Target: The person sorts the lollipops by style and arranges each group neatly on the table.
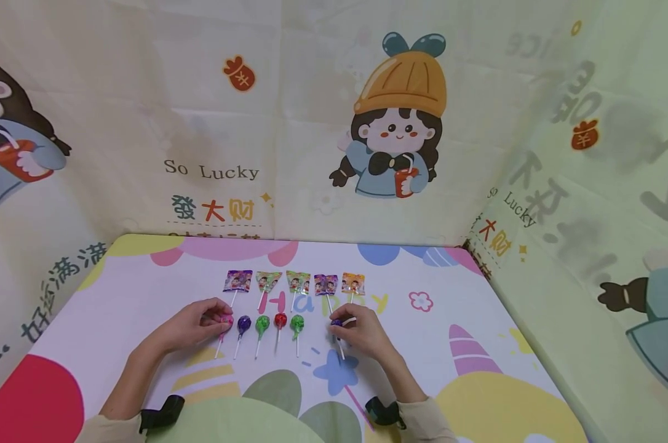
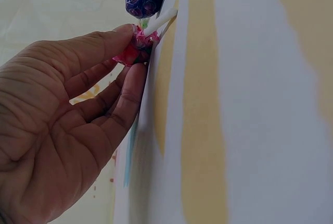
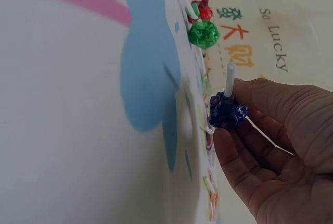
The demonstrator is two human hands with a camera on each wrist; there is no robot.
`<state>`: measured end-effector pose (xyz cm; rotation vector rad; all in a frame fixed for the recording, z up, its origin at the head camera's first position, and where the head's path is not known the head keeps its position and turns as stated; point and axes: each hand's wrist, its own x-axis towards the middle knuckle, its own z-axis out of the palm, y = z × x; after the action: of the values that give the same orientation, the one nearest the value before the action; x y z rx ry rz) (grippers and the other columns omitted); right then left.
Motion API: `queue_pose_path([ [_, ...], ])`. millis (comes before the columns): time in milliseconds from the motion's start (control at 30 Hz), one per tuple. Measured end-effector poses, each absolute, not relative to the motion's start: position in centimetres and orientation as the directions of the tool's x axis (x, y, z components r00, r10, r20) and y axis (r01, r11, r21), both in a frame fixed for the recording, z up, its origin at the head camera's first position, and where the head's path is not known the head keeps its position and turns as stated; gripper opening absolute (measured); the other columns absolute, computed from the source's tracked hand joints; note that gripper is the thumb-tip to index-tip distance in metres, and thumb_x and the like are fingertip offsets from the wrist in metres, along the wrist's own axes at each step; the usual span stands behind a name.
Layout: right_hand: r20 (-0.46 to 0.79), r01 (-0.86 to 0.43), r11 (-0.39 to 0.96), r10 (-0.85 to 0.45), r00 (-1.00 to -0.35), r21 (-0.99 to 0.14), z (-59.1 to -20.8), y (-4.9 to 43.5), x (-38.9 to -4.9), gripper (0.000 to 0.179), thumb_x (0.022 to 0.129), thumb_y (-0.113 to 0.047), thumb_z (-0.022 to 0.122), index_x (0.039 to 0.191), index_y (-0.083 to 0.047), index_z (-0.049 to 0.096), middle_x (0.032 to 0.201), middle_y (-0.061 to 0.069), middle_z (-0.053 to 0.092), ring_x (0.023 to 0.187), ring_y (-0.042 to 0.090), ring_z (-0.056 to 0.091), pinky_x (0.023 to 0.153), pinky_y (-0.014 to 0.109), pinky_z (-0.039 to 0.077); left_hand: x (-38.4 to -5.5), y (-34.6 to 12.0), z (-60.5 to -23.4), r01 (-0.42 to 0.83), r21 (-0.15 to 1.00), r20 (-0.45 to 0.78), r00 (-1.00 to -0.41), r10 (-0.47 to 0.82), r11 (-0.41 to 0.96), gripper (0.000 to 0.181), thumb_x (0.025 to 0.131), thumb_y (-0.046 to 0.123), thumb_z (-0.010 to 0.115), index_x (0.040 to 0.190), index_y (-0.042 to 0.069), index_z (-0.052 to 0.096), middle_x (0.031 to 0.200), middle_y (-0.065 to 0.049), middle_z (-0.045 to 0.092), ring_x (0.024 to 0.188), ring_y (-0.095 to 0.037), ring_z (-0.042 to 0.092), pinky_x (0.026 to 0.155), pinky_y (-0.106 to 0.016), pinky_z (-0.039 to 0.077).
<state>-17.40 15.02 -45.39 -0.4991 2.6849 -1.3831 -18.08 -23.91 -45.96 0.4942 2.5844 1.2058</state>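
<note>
At the left end of the front row, my left hand (image 1: 192, 323) pinches the wrapped head of a pink lollipop (image 2: 134, 52) between thumb and fingers. Its white stick points toward me, close over the table. My right hand (image 1: 364, 332) pinches a dark purple lollipop (image 3: 227, 112) by its head, right of that row. In the right wrist view its stick stands out past the thumb, and its shadow falls on the tabletop. Between the hands lie a purple lollipop (image 1: 243, 324), a green lollipop (image 1: 262, 323), a red lollipop (image 1: 280, 320) and another green lollipop (image 1: 297, 324).
Behind the front row lie several lollipops in flat printed wrappers, from a purple one (image 1: 237, 280) at left to an orange one (image 1: 353, 283) at right. A patterned cloth covers the table (image 1: 411, 357). Printed curtains (image 1: 306, 154) hang at its back and sides.
</note>
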Motion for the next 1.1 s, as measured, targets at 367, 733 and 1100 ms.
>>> queue_pose_path([
  [367,0.053,-0.245,0.548,-0.341,-0.938,-0.8,-45.5,13.6,-17.2,0.016,0.092,-0.014,0.078,0.105,-0.008,0.072,0.099,-0.001,0.07,0.088,0.012,0.064,0.083,0.024,0.058,-18.2,-24.0,-46.2,0.194,0.776,-0.081,-0.913,0.399,0.601,0.024,0.095,0.019,0.074,0.112,0.005,0.065,0.099,-0.001,0.064,0.091,-0.018,0.056,0.079,-0.023,0.052],
  [733,0.047,-0.225,0.539,-0.324,-0.945,-0.812,-45.5,12.2,-17.6,0.017,0.092,-0.014,0.078,0.105,-0.007,0.071,0.099,0.0,0.07,0.088,0.014,0.064,0.083,0.025,0.058,-18.1,-23.9,-45.8,0.193,0.777,-0.08,-0.914,0.398,0.599,0.025,0.095,0.017,0.074,0.113,0.004,0.065,0.099,-0.001,0.064,0.091,-0.019,0.056,0.079,-0.023,0.052],
  [1100,0.048,-0.216,0.535,-0.309,-0.95,-0.817,-45.5,11.2,-17.9,0.015,0.09,-0.014,0.08,0.101,-0.01,0.07,0.096,0.001,0.07,0.087,0.013,0.064,0.081,0.024,0.058,-18.1,-23.8,-45.7,0.191,0.778,-0.08,-0.915,0.396,0.598,0.024,0.095,0.017,0.074,0.112,0.004,0.065,0.098,-0.001,0.064,0.09,-0.018,0.056,0.078,-0.023,0.052],
])
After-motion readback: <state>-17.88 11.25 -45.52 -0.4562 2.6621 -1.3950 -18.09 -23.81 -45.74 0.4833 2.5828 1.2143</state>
